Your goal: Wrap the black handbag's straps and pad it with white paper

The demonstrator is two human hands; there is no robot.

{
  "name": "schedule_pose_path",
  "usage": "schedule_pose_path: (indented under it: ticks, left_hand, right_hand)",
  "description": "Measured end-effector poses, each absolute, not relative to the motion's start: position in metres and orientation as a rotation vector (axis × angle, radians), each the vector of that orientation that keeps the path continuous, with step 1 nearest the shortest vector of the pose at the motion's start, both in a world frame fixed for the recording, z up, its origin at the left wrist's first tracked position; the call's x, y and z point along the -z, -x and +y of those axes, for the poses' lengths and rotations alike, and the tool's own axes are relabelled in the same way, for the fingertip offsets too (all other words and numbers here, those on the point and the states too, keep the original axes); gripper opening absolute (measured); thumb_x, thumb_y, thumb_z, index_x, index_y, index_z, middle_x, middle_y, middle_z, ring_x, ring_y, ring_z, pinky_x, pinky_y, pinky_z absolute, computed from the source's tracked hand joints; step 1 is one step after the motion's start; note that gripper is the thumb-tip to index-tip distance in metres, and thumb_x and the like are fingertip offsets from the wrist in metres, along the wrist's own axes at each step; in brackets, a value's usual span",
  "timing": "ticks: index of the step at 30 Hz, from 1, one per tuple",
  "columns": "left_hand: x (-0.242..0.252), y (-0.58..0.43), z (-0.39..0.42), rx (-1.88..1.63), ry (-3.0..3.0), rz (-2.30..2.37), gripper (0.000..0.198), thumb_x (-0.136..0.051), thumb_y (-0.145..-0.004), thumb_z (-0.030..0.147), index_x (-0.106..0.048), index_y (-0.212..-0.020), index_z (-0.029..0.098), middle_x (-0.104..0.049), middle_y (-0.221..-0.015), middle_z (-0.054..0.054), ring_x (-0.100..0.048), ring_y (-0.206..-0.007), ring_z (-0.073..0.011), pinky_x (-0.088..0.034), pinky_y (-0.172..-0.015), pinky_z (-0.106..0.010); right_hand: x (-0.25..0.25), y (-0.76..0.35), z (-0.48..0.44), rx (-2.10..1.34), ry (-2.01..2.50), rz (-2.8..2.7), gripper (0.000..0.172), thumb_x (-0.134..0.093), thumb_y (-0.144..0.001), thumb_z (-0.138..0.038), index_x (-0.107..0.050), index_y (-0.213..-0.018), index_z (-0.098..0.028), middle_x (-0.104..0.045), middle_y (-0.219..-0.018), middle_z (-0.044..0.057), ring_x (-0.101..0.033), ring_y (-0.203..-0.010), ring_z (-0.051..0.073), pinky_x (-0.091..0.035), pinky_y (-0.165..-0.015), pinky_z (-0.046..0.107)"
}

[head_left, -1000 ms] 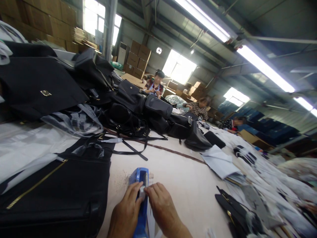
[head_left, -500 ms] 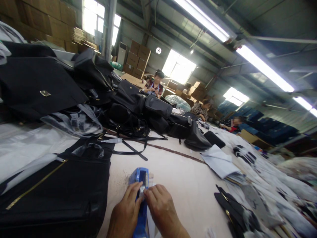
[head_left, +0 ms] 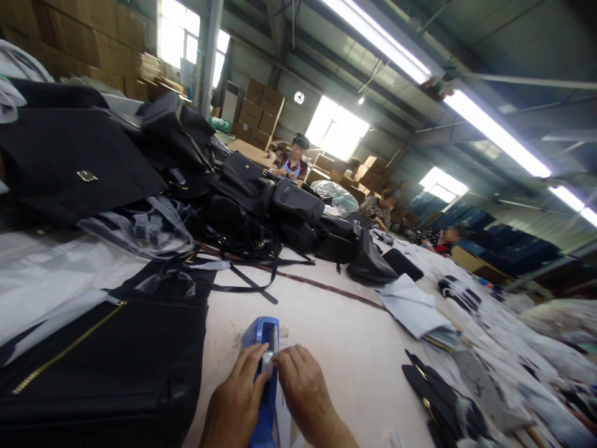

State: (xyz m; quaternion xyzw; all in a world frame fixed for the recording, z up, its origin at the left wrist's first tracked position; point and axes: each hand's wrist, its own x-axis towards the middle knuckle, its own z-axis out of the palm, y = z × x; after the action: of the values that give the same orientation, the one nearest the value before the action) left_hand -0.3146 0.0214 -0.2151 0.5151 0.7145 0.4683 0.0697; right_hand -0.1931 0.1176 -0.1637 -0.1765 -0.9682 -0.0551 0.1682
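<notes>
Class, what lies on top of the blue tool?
The left hand and right hand lie on the blue tool, fingertips meeting at a small pale piece; they cover its near part.

A blue tool [head_left: 263, 373] lies on the cream table [head_left: 354, 348], beside a black bag [head_left: 107, 367] with a gold zip [head_left: 65, 352].

**Left hand** [head_left: 237, 401]: is lying palm down with its back facing up. The fingers are curling and the fingertips [head_left: 259, 358] are pinching closed, pointing toward the right hand.

**Right hand** [head_left: 301, 392]: is lying palm down just beside the left, knuckles arching. Thumb and forefinger are pinching closed, their tips touching the left hand's tips.

**Wrists**: are angling inward behind the hands, forearms mostly out of view.
</notes>
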Motion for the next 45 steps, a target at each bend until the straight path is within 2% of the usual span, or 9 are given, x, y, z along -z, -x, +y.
schedule_pose_path:
  ticks: [5,10,18,26,38,45]
  left_hand:
    - [0.216,0.315,0.022,-1.4,-1.537,2.155,0.036,-0.045,-0.094,0.02,-0.052,-0.129,0.026,-0.063,-0.13,-0.003,-0.063,-0.117,-0.018,-0.055,-0.096,-0.028]
    - [0.224,0.317,0.023,-1.397,-1.616,2.146,0.036,-0.043,-0.095,0.023,-0.049,-0.13,0.027,-0.062,-0.131,-0.003,-0.062,-0.119,-0.0161,-0.055,-0.095,-0.026]
    - [0.24,0.319,0.023,-1.397,-1.657,2.077,0.029,-0.042,-0.096,0.034,-0.052,-0.123,0.029,-0.062,-0.128,-0.002,-0.061,-0.119,-0.0186,-0.054,-0.099,-0.033]
    - [0.226,0.32,0.012,-1.394,-1.565,1.966,0.025,-0.047,-0.094,0.04,-0.053,-0.116,0.03,-0.058,-0.131,-0.003,-0.059,-0.12,-0.0221,-0.051,-0.101,-0.042]
    - [0.213,0.318,0.004,-1.439,-1.514,1.903,0.021,-0.045,-0.096,0.03,-0.054,-0.114,0.026,-0.06,-0.124,-0.006,-0.057,-0.12,-0.022,-0.045,-0.106,-0.042]
    - [0.21,0.318,0.006,-1.418,-1.502,1.943,0.017,-0.044,-0.095,0.026,-0.054,-0.109,0.026,-0.062,-0.118,-0.005,-0.061,-0.113,-0.0213,-0.05,-0.1,-0.04]
  right_hand:
    - [0.17,0.195,0.121,0.01,0.563,-2.689,0.019,-0.038,-0.097,-0.009,-0.053,-0.092,-0.02,-0.059,-0.081,0.003,-0.055,-0.074,0.02,-0.044,-0.065,0.033]
    - [0.165,0.192,0.12,-0.126,0.686,-2.718,0.015,-0.039,-0.097,-0.012,-0.052,-0.095,-0.02,-0.06,-0.085,0.004,-0.058,-0.078,0.02,-0.046,-0.068,0.03]
    - [0.149,0.192,0.12,-0.092,0.769,-2.89,0.01,-0.044,-0.095,-0.015,-0.051,-0.099,-0.02,-0.062,-0.093,0.004,-0.059,-0.087,0.021,-0.047,-0.073,0.031]
    - [0.143,0.189,0.112,-0.029,0.752,-2.944,0.007,-0.046,-0.095,-0.017,-0.052,-0.098,-0.018,-0.062,-0.092,0.006,-0.058,-0.086,0.02,-0.044,-0.073,0.03]
    - [0.152,0.182,0.095,0.089,0.688,-2.929,0.008,-0.046,-0.095,-0.013,-0.051,-0.092,-0.018,-0.06,-0.087,0.005,-0.052,-0.079,0.021,-0.042,-0.07,0.033]
    - [0.146,0.183,0.095,0.063,0.702,-2.965,0.011,-0.044,-0.096,-0.012,-0.053,-0.092,-0.018,-0.06,-0.088,0.005,-0.053,-0.08,0.022,-0.041,-0.07,0.034]
